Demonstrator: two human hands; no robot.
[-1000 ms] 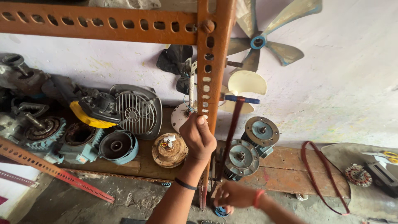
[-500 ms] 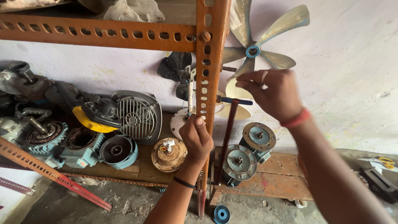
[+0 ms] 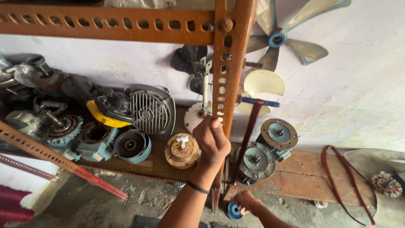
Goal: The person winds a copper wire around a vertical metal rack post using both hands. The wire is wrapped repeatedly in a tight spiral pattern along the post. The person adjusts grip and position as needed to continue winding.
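up close, the left hand (image 3: 212, 139) was curled shut around the rusty orange slotted upright (image 3: 228, 80) of the rack, thumb showing on top, a dark band at the wrist; the upright ran top to bottom through the middle of the view, punched with oval holes, its paint flaked to brown; low down, the right hand (image 3: 244, 202) pinched a small blue toothed wheel (image 3: 233, 210) near the floor beside the post's foot; a brown motor rotor (image 3: 182, 150) sat on the wooden shelf (image 3: 295, 177) just left of the fist, grey-blue end covers (image 3: 256, 161) to its right.
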